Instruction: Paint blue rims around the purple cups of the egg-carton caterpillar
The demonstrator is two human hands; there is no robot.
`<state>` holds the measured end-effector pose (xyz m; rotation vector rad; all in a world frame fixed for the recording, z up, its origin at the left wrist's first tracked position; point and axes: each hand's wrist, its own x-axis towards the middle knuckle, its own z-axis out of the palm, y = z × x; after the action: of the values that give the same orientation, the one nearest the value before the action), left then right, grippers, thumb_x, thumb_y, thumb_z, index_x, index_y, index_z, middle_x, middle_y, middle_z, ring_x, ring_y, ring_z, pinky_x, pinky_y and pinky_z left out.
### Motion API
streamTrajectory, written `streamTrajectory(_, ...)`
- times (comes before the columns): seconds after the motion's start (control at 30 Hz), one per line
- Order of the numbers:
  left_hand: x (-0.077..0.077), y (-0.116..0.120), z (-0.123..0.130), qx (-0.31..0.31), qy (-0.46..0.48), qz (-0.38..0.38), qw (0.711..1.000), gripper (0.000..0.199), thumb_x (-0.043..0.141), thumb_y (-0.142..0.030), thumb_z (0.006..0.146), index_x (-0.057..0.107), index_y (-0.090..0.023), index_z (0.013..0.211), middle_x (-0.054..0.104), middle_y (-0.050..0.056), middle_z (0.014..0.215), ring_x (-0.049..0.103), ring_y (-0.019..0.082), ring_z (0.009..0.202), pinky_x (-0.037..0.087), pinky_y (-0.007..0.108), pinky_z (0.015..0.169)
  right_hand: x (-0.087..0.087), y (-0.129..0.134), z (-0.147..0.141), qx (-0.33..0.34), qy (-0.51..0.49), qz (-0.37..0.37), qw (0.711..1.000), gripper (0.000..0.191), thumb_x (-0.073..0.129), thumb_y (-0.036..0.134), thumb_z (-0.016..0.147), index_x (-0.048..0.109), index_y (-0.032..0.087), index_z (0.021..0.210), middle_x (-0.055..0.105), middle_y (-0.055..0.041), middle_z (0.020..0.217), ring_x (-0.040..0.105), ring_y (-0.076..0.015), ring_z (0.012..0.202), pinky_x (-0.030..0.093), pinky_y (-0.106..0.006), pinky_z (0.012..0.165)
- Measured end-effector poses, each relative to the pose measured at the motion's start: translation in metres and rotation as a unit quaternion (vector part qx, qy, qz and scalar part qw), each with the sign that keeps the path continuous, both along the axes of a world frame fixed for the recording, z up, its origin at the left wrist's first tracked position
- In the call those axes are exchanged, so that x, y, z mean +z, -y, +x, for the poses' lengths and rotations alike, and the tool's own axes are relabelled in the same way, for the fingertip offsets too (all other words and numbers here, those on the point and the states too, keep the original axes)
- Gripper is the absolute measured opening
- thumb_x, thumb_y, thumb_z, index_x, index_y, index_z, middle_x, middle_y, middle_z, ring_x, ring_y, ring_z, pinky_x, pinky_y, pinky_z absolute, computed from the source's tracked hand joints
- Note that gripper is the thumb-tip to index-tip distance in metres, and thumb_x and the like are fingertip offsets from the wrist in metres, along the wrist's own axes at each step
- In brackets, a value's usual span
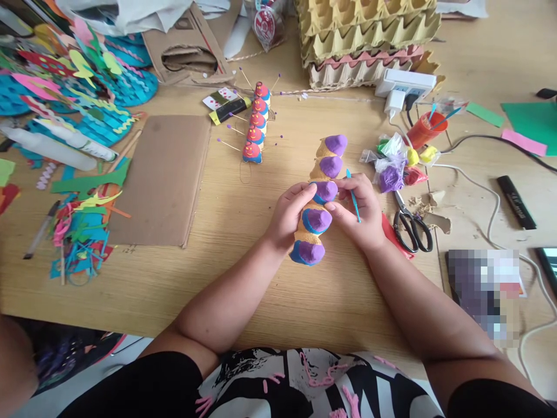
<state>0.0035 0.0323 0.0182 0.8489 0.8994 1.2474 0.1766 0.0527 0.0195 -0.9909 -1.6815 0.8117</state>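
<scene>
A strip cut from an egg carton (319, 221) is held over the table in front of me. Purple clay caps its row of bumps, and blue clay shows below the purple on several of them. My left hand (287, 216) pinches the strip's left side, thumb on the middle bump. In my right hand (364, 216) a thin blue clay tool (354, 200) is tucked between the fingers, while the thumb touches the strip's right side. Beyond, a finished-looking strip (257, 123) with red and blue bumps and drawn faces stands among cotton swabs.
Cardboard (161, 174), paper scraps (82, 244) and glue bottles (52, 148) lie left. Egg trays (369, 40) are stacked at the back. Scissors (411, 226), bagged clay (394, 168), an orange cup (424, 130), a power strip (407, 82) with cables and a black marker (516, 202) sit right.
</scene>
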Motion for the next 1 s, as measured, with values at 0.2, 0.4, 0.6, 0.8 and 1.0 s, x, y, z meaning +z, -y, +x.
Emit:
streamTrajectory(0.2, 0.001, 0.000, 0.000, 0.003, 0.012, -0.016, 1.000, 0.044, 0.080, -0.069, 0.086, 0.074, -0.026, 0.089, 0.075, 0.003, 0.088, 0.070, 0.019, 0.079, 0.053, 0.035, 0.070, -0.005, -0.001, -0.001, -0.002, 0.005, 0.023, 1.000, 0.033, 0.086, 0.056, 0.088, 0.074, 0.031, 0.106, 0.064, -0.0031, 0.093, 0.060, -0.0221, 0.087, 0.053, -0.042, 0.087)
streamTrajectory(0.4, 0.013, 0.005, 0.003, 0.016, 0.071, -0.052, 0.996, 0.036, 0.086, -0.058, 0.086, 0.074, -0.024, 0.082, 0.074, -0.001, 0.080, 0.066, 0.012, 0.070, 0.053, 0.026, 0.065, -0.012, -0.004, 0.000, 0.000, 0.015, 0.070, 0.997, 0.040, 0.088, 0.059, 0.086, 0.070, 0.030, 0.107, 0.062, -0.0018, 0.092, 0.060, -0.0214, 0.085, 0.052, -0.041, 0.082)
streamTrajectory(0.6, 0.017, 0.005, 0.004, 0.024, 0.075, -0.068, 0.995, 0.031, 0.085, -0.046, 0.090, 0.071, -0.022, 0.077, 0.073, -0.002, 0.077, 0.064, 0.009, 0.065, 0.050, 0.023, 0.062, -0.015, -0.005, 0.001, 0.007, 0.020, 0.054, 0.998, 0.043, 0.085, 0.062, 0.086, 0.068, 0.031, 0.110, 0.063, -0.0029, 0.095, 0.061, -0.0228, 0.088, 0.055, -0.043, 0.083)
streamTrajectory(0.8, 0.013, 0.005, 0.006, 0.024, 0.092, -0.048, 0.994, 0.030, 0.085, -0.046, 0.089, 0.072, -0.020, 0.080, 0.073, -0.002, 0.077, 0.065, 0.009, 0.066, 0.050, 0.022, 0.063, -0.015, -0.004, 0.002, 0.008, 0.022, 0.054, 0.998, 0.040, 0.085, 0.060, 0.088, 0.069, 0.031, 0.111, 0.063, -0.0026, 0.094, 0.060, -0.0227, 0.089, 0.054, -0.044, 0.086)
streamTrajectory(1.0, 0.011, 0.002, 0.002, 0.011, 0.112, -0.063, 0.992, 0.026, 0.079, -0.046, 0.092, 0.073, -0.024, 0.081, 0.070, -0.003, 0.075, 0.058, 0.009, 0.061, 0.047, 0.024, 0.060, -0.014, 0.000, 0.000, -0.021, -0.040, 0.012, 0.999, 0.033, 0.062, 0.058, 0.104, 0.072, 0.031, 0.118, 0.065, -0.0052, 0.105, 0.063, -0.0232, 0.097, 0.055, -0.046, 0.094)
